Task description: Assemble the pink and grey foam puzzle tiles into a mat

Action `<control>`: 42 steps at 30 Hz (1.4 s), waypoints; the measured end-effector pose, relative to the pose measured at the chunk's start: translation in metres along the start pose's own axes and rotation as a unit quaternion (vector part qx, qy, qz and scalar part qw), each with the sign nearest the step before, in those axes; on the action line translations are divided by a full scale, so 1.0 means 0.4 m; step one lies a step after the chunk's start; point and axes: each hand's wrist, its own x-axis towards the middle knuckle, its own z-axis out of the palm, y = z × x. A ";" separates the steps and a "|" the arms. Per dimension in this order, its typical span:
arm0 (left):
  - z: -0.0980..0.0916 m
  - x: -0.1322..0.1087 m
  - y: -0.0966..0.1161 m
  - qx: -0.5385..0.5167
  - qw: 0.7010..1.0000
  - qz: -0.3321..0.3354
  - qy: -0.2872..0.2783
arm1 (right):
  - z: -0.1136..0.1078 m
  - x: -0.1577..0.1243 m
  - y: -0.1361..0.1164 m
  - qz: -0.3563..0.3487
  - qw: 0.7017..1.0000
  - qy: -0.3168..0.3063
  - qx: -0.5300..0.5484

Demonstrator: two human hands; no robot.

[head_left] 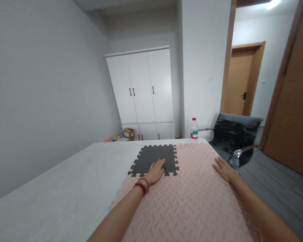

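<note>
A dark grey foam mat tile (148, 158) with jigsaw edges lies flat at the far left of several pink foam mat tiles (192, 195). Its near edge lies along a pink tile; whether the teeth are fully locked I cannot tell. My left hand (155, 171), with red bands at the wrist, rests flat on the grey tile's near part, fingers stretched out. Over at the right edge of the pink tiles, my right hand (224, 169) lies palm down with its fingers extended. Neither hand grips anything.
The tiles lie on a white table (65, 188). A plastic bottle with a red cap (194, 129) stands at its far edge. To the right is a black chair (236, 134). Behind the table are a white cabinet (146, 87) and a cardboard box (128, 133).
</note>
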 end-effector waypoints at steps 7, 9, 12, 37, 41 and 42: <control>-0.074 -0.140 -0.251 0.054 0.989 -0.135 -0.010 | 0.001 0.003 0.004 0.001 1.000 -0.013 -0.004; -0.071 -0.158 -0.294 0.057 0.988 -0.139 -0.039 | 0.002 0.006 0.005 0.002 1.000 -0.016 -0.004; -0.055 -0.162 -0.325 0.064 0.986 -0.136 -0.066 | 0.003 0.007 0.006 0.005 1.000 -0.015 -0.003; -0.163 -0.267 -0.060 0.145 0.977 -0.155 -0.012 | -0.192 -0.338 -0.333 -0.064 0.997 0.004 -0.035; -0.169 -0.412 0.030 0.088 0.991 -0.045 -0.087 | -0.223 -0.569 -0.209 -0.012 0.996 0.029 0.086; -0.158 -0.451 0.047 0.065 0.991 -0.021 -0.117 | -0.218 -0.633 -0.151 0.032 0.991 0.057 0.117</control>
